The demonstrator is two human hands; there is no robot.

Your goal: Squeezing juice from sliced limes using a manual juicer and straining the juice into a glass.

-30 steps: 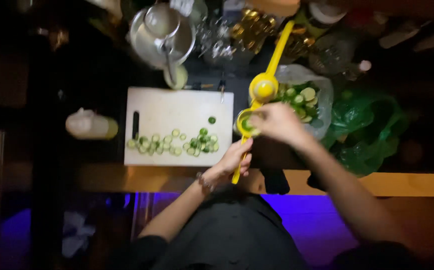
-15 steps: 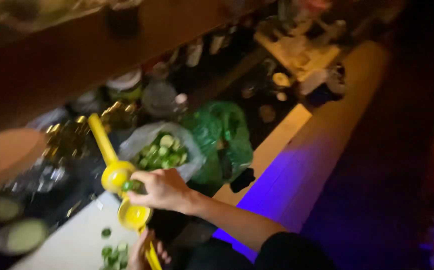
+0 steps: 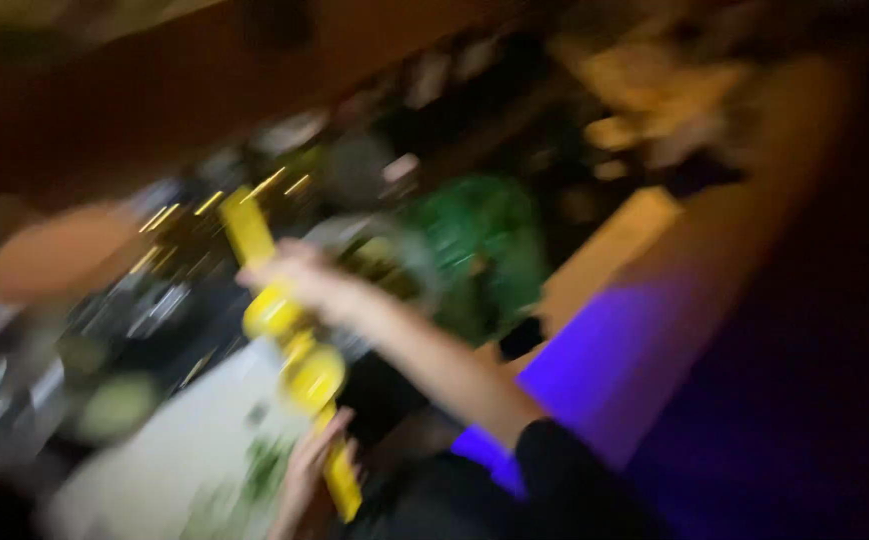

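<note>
The view is heavily blurred. A yellow hinged citrus squeezer (image 3: pixel 295 345) stands open over the dark counter. My left hand (image 3: pixel 307 468) grips its lower handle near the bottom edge. My right hand (image 3: pixel 300 275) reaches over the upper cup of the squeezer, touching or holding its upper part; the blur hides what the fingers hold. A white cutting board (image 3: pixel 175 450) with green lime slices (image 3: pixel 255 470) lies below left of the squeezer.
A clear bag of green limes (image 3: pixel 395 255) and a green bag (image 3: pixel 485 240) lie behind my right arm. Bottles and metal bar tools crowd the left and back. A wooden ledge (image 3: pixel 615 250) runs at right, lit purple below.
The camera has swung and tilted, so the scene slid and blurred. My right hand moved from the lower cup up to the squeezer's upper part. My left hand stays on the handle.
</note>
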